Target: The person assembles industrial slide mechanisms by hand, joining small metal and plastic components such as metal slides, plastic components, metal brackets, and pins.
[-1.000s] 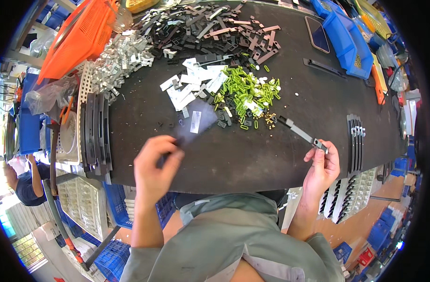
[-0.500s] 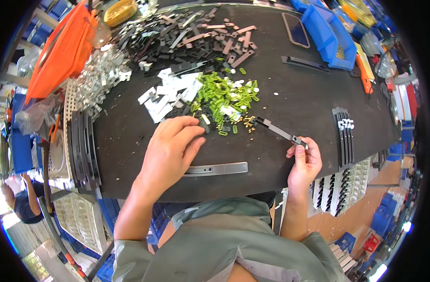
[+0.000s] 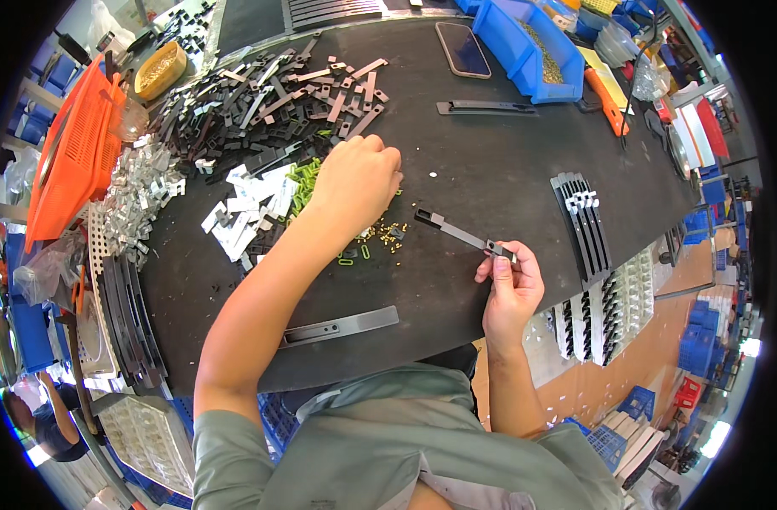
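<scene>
— What's nearest, low in the frame?
— A flat metal strip [image 3: 342, 325] lying on the black table [image 3: 490, 153].
— And the hands?
— The right hand [image 3: 509, 293], right of centre, pinches the end of a dark bar [image 3: 465, 235]. The left hand [image 3: 354, 183], fingers curled together, reaches into the green clips [image 3: 302, 183] at centre.

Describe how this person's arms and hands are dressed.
Both hands, the left hand and the right hand, are bare, with no gloves. Both forearms are uncovered; short grey-green sleeves end above the elbows. No watch or rings show.
</scene>
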Demonstrator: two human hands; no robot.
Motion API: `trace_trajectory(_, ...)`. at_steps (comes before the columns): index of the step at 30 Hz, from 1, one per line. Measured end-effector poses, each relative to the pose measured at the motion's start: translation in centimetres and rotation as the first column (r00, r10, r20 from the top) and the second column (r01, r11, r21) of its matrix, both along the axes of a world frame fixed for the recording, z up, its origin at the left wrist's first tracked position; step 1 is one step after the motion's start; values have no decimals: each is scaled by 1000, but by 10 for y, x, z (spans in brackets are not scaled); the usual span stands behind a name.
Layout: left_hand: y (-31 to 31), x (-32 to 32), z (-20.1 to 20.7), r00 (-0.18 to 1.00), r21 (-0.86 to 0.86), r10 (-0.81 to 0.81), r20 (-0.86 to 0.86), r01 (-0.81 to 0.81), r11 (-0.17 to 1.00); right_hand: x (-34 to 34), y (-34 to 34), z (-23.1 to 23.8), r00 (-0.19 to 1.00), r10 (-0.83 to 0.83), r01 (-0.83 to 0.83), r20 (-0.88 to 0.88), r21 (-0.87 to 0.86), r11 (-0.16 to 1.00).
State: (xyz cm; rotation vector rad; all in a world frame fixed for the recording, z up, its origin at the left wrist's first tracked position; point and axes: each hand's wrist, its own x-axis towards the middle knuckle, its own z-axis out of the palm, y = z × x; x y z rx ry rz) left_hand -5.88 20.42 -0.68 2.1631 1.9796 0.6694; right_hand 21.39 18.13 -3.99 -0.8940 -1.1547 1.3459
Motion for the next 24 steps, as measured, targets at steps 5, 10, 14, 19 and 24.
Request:
trace_trajectory(5,-8,1,-5,976,-12,120,-181,-124,992,2,1,-1,1000,2,-2,-20,5,1000)
trace_trajectory(10,-7,2,-2,986,11,95,-136,-94,995,2,-2,-2,1000,6,-6,1,4,1000)
trace_trajectory(14,4,3,-16,998,71,53,-42,-50,996,-4,-4,0,1000,4,-4,22,7,1000)
trace_trajectory(19,-24,1,14,993,84,109,47,-113,990,-4,0,3,999,-27,25,44,30,999)
trace_trajectory(24,-127,-11,44,917,-133,107,384,-60,989,2,2,-1,999,-28,26,33,54,998)
